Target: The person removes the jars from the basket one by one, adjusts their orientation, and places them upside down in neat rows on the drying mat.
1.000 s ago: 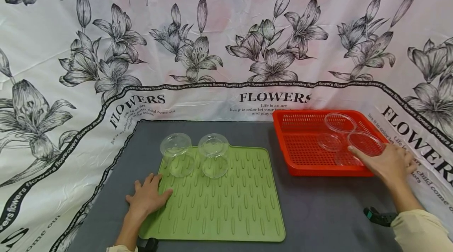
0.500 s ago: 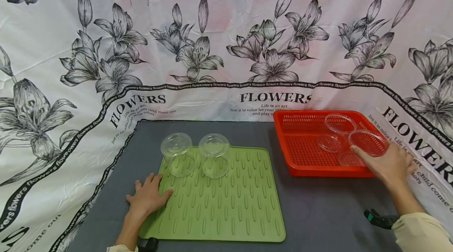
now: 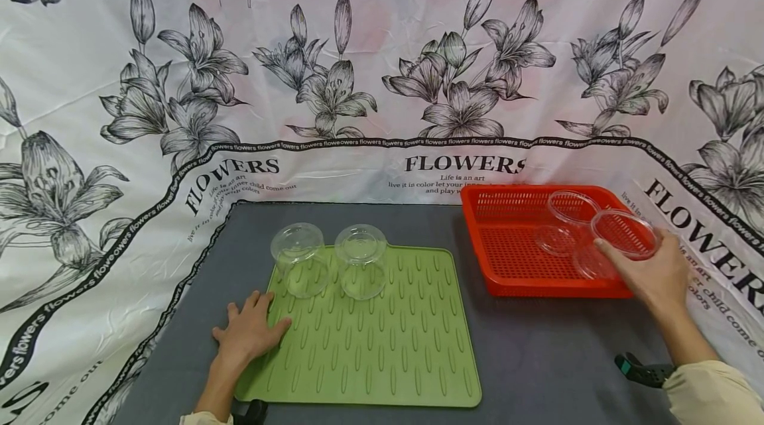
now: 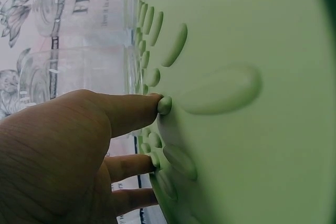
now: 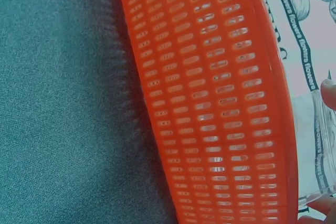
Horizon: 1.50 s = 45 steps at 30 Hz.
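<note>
My right hand (image 3: 656,272) grips a clear plastic cup (image 3: 623,234) by its side near the wide rim, thumb at the front and fingers round the far side. It holds this cup above the right part of the red basket (image 3: 489,272). In the right wrist view, fingertips (image 5: 329,94) and the clear cup wall (image 5: 310,145) show beyond the basket's rim. A second clear cup (image 3: 573,206) stands inside the basket. My left hand (image 3: 247,332) rests with spread fingers on the left edge of the green mat (image 3: 382,345), thumb on its surface.
Two more clear cups, a left one (image 3: 298,242) and a right one (image 3: 361,244), stand side by side at the mat's back left. A grey cloth (image 3: 525,352) covers the table. Behind it hangs a flower-printed curtain (image 3: 358,100).
My right hand has lifted the cup a little and shifted it slightly right within the basket's area. The left hand and the cups on the mat have not moved.
</note>
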Motion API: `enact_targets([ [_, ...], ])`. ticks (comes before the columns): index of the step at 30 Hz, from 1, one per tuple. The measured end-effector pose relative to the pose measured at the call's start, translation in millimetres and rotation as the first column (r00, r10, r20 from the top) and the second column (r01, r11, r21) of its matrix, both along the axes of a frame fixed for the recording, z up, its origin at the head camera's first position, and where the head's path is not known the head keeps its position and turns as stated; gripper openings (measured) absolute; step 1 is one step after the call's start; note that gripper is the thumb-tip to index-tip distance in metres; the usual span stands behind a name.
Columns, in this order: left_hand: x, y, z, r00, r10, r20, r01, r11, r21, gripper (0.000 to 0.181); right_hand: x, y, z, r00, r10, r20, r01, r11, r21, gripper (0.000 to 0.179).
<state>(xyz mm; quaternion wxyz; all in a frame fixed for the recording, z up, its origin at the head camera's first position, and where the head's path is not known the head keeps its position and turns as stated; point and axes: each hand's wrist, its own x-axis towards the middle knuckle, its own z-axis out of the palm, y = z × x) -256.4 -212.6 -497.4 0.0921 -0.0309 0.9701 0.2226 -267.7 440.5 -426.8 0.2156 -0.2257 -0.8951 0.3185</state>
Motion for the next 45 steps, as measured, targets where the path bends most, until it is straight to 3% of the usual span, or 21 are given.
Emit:
enact_targets([
  [15,-0.7,0.0,-0.2,1.000,0.001,-0.002,-0.001,1.000,-0.003,0.074,6.2,-5,11.9,1.000,0.013,0.001,-0.013,0.993,-0.117,0.104],
  [31,1.2,-0.1,0.1,1.000,0.007,-0.002,-0.007,1.000,-0.010,0.073,11.1,-13,19.7,0.998,-0.034,-0.048,0.027,0.992,-0.126,0.099],
  [45,-0.9,-0.7,-0.1,1.000,0.003,0.002,-0.003,1.000,-0.011,0.073,17.5,-17,31.1,0.999,-0.041,-0.033,0.037,0.994,-0.107,0.099],
])
